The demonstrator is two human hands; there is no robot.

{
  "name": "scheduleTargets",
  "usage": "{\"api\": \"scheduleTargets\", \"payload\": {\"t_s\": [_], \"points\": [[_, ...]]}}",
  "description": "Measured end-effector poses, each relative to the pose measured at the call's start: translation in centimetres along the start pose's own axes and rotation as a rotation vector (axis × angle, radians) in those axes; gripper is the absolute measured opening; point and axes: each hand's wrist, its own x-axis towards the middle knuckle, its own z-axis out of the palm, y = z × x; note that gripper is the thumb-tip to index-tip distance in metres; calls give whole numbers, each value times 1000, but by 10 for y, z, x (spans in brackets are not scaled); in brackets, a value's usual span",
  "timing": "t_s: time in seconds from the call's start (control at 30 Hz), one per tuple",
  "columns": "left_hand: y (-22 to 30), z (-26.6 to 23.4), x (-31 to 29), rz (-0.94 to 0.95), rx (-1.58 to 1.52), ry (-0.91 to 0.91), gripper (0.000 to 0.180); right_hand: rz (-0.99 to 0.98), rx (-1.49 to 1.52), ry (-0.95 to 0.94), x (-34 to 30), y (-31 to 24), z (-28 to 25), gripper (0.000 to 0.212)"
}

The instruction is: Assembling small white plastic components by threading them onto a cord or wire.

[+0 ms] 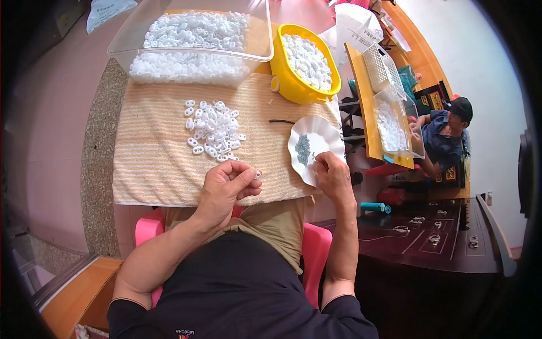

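Observation:
My left hand (pixel 226 185) is closed in a pinch near the towel's front edge, with a small white plastic piece (pixel 258 174) between thumb and fingertips. Just beyond it lies a loose pile of white oval two-hole plastic pieces (pixel 217 131). My right hand (pixel 334 176) is over the near right rim of a white wavy-edged dish (pixel 323 129), thumb and fingers pressed together. Whatever they may hold is too small to make out. Inside the dish is a heap of tiny dark grey-green parts (pixel 302 149).
A striped towel (pixel 152 152) covers the table. Beyond the pile stand a clear bin (pixel 192 56) and a yellow tub (pixel 276 68), both full of white pieces. A thin black stick (pixel 281 121) lies left of the dish. At right, a person (pixel 449 135) works beside another clear bin (pixel 415 148).

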Motion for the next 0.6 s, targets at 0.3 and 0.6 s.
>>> {"api": "scheduleTargets", "payload": {"t_s": [0.3, 0.6], "points": [[-1, 0, 0, -4, 31, 5, 14, 56, 40, -22, 0, 2, -3, 7], [-1, 0, 0, -6, 30, 5, 13, 215, 100, -8, 12, -6, -4, 12]]}}
